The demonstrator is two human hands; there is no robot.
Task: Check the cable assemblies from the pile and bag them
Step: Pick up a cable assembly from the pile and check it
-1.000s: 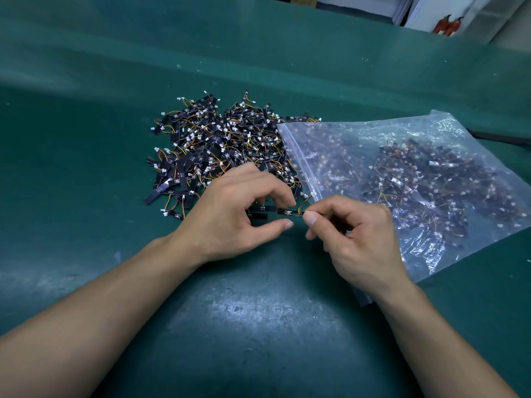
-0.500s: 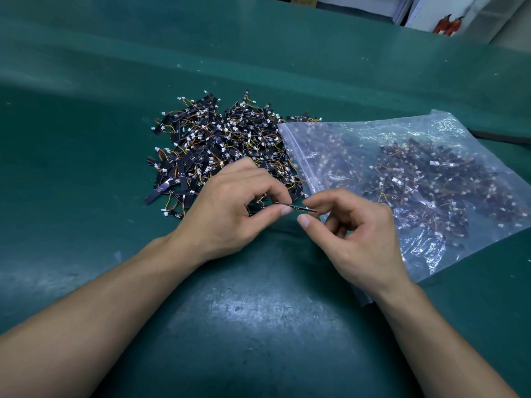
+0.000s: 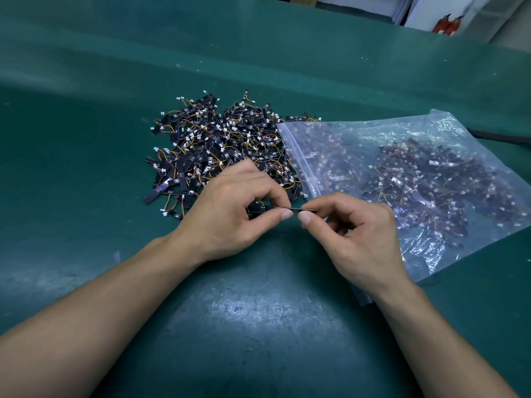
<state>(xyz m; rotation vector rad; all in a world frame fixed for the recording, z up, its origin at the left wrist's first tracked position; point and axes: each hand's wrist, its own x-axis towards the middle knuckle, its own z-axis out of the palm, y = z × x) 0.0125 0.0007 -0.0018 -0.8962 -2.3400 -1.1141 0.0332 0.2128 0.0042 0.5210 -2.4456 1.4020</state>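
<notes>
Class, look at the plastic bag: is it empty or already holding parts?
Holding parts: many dark cable assemblies show through the clear plastic bag.

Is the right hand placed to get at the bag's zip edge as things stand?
Likely yes: the right hand is right at the bag's zip edge with nothing between, though it and the left hand pinch one cable assembly.

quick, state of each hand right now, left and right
left hand: pinches one end of a cable assembly
right hand: pinches the other end of the same cable assembly
</notes>
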